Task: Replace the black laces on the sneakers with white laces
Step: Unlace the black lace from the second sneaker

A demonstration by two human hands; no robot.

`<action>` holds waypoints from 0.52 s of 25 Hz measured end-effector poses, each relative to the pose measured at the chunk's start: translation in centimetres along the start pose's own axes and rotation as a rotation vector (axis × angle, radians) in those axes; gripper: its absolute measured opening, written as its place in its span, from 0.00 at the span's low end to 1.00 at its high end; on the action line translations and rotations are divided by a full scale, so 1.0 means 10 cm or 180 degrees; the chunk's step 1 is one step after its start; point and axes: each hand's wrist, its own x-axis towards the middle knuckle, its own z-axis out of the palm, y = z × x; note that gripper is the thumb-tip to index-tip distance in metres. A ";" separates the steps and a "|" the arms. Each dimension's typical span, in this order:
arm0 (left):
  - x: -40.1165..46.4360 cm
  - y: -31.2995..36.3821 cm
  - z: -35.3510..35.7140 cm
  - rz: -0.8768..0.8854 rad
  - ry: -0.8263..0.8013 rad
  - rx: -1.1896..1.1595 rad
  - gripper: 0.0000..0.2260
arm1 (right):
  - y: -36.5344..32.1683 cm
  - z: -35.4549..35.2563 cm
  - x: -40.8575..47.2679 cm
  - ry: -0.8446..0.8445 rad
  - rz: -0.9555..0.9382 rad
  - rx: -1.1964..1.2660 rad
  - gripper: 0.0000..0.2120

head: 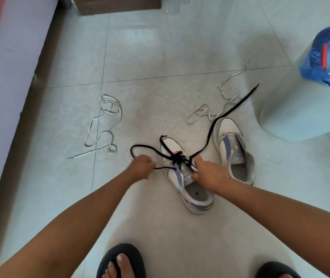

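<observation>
Left to right. Two white laces lie loose on the tiled floor (140,57): the first white lace (105,125) coiled at far left, the second white lace (210,109) beyond the shoes. Two sneakers stand side by side: the near sneaker (188,177) between my hands, the far sneaker (234,149) just to its right, its eyelets bare. One black lace (212,131) is threaded through the near sneaker's front eyelets only; one end loops out to the left, the other runs up and right across the far sneaker's toe and over the second white lace. My left hand (142,166), arm extended, is curled into a fist around the left strand. My right hand (208,173) pinches the lace at the eyelets; its fingertips are hidden behind the knuckles. Two dark sandals (120,261) are cut off by the lower edge. A blue-lined bin (300,109) is cropped at right.
</observation>
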 end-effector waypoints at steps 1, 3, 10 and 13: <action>0.03 -0.13 -0.18 -0.0124 0.0341 0.0238 0.12 | 0.01 0.00 -0.01 0.0001 0.0016 0.0028 0.09; -0.02 -0.27 -0.41 -0.0525 0.0400 -0.0097 0.15 | 0.02 0.01 -0.01 0.0035 0.0029 0.0079 0.09; -0.24 0.36 0.40 -0.0536 -0.0983 -0.1166 0.20 | 0.00 0.00 0.00 0.0017 0.0048 0.0099 0.09; -0.14 0.42 0.39 -0.0257 -0.0813 -0.1214 0.15 | 0.01 0.01 0.00 0.0040 0.0029 0.0089 0.09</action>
